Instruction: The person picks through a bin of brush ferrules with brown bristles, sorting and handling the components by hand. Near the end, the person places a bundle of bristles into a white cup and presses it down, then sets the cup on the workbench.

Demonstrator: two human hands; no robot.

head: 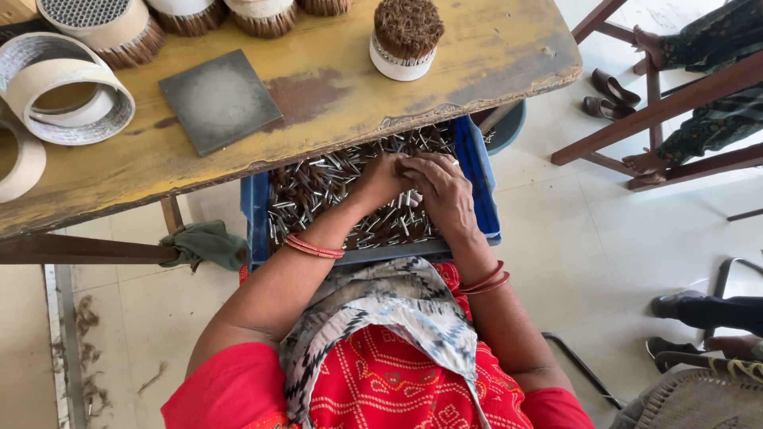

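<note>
We look down at a blue plastic crate [482, 171] that rests on the person's lap, partly under the edge of a worn yellow wooden table [334, 119]. The crate is full of small metal pins [318, 191], thin and shiny, mixed with dark brown pieces.

Both hands are inside the crate, on top of the pins. The left hand [381, 179] lies with its fingers bent down into the heap, and the right hand [443, 191] is just beside it, touching it, with the fingers curled loosely over the pins. We cannot tell if either hand really closes on some pins or only presses on them, because the fingertips are hidden. Each wrist has thin red bangles [314, 247].

On the table, well apart from the hands, we see a square grey slab [220, 99], a round brush with brown bristles in a white base [406, 40], more such brushes along the far edge, and rolls of tape [67, 91] at the left. A green cloth [208, 243] hangs at the table frame near the left forearm. A patterned scarf [397, 310] lies over the red garment.
</note>
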